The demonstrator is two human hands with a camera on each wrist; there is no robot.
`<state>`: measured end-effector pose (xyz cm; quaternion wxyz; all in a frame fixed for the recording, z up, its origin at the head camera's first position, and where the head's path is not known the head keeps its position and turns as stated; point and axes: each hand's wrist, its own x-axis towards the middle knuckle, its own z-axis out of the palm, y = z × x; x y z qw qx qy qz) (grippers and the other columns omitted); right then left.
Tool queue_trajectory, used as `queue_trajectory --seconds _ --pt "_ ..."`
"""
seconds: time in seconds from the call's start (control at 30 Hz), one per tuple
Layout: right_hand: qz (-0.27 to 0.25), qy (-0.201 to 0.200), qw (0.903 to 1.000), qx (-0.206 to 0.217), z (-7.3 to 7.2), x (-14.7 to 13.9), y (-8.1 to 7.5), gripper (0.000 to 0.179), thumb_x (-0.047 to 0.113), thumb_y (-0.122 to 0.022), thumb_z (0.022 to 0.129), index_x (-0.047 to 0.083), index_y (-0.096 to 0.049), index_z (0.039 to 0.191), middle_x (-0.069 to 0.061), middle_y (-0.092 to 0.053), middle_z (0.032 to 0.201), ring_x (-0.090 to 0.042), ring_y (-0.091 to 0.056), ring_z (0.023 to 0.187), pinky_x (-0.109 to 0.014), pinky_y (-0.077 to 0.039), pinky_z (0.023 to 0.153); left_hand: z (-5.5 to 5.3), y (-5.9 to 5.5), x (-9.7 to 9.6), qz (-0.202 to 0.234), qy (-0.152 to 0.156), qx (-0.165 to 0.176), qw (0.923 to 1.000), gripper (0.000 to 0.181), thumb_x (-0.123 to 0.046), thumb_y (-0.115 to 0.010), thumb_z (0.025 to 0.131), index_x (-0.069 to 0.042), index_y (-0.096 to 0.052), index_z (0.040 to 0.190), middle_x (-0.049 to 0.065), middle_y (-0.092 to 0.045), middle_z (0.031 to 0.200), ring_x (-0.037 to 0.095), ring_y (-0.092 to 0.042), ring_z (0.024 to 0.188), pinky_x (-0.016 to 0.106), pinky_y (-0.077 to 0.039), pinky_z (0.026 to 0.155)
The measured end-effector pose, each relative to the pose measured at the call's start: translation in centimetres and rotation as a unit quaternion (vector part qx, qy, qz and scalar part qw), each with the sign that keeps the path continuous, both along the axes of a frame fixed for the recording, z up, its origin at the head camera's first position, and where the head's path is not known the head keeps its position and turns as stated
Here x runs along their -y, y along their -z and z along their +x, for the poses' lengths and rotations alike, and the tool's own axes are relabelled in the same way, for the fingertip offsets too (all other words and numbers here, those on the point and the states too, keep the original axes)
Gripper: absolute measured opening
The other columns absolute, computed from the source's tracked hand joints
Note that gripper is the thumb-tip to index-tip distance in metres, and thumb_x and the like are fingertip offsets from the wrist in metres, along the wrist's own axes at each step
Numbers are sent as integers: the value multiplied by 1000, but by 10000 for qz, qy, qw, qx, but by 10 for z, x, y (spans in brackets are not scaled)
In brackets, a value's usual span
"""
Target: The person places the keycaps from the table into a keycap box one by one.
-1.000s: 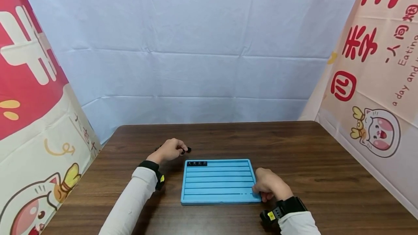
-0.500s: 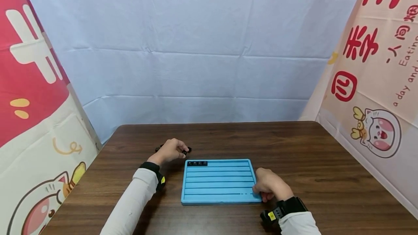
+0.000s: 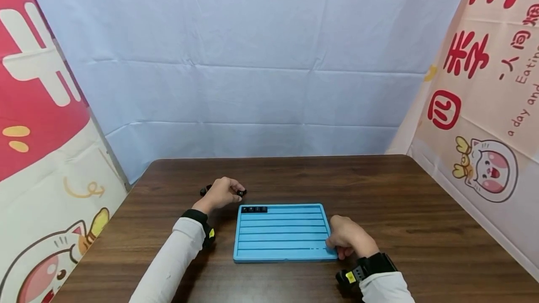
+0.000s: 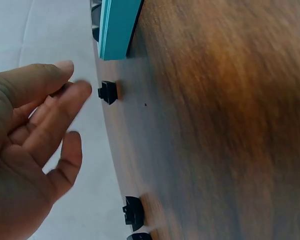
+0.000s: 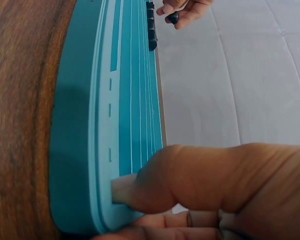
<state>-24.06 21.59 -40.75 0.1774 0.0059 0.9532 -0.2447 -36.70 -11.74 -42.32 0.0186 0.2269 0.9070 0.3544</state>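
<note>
Thumb and fingertips of my left hand [image 3: 222, 194] pinch a small black keycap [image 5: 173, 18], raised above the table beyond the board's far left corner. In the left wrist view the fingers mostly hide this keycap, and another keycap [image 4: 108, 92] sits on the table just past the fingertips. A flat light-blue board [image 3: 281, 233] with long grooves lies in front of me. Black keycaps [image 3: 254, 209] stand in a row at the left end of its farthest groove. My right hand [image 3: 350, 237] grips the board's near right corner, thumb [image 5: 127, 192] on top.
More black keycaps [image 4: 134, 212] lie on the brown wooden table [image 3: 421, 228], left of the left hand. A pale cloth [image 3: 252, 83] hangs behind the table, with printed cloths [image 3: 476, 120] at both sides.
The left hand has shifted slightly, and the keycap at its fingertips shows a little higher. The right hand stays on the board's corner; the board and its keycap row look the same.
</note>
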Motion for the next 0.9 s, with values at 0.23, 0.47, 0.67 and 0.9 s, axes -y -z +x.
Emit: queue_trajectory --seconds 0.23,0.47,0.67,0.9 --pt "-20 -35 10000 -20 0 1 2 13 0 -65 78 0 -57 67 -8 -54 45 -15 -53 38 -25 -43 38 2 2 1 -45 -137 -147 9998 16 -5 -73 80 -10 -72 95 0 -56 93 15 -54 83 35 -47 73" --pt "-36 -11 10000 15 0 1 2 12 -1 -65 78 -1 -57 69 -9 -55 46 -16 -54 38 -25 -42 38 0 6 1 57 -192 -88 9998 14 -6 -75 78 -8 -71 91 -2 -60 83 15 -55 77 32 -47 67" --pt "-32 -3 10000 15 0 1 2 12 -1 -65 78 -1 -57 69 -9 -55 46 -16 -54 39 -25 -42 38 -2 9 1 124 -192 -103 9997 13 -5 -76 77 -9 -70 88 -3 -59 80 14 -54 76 32 -47 66" --pt "-3 -40 9999 -141 1 1 3 16 -1 -65 79 0 -57 66 -9 -55 46 -17 -55 39 -27 -44 39 -3 9 -2 56 -209 -113 9997 12 -6 -75 78 -10 -69 87 -3 -58 79 14 -54 74 32 -47 65"
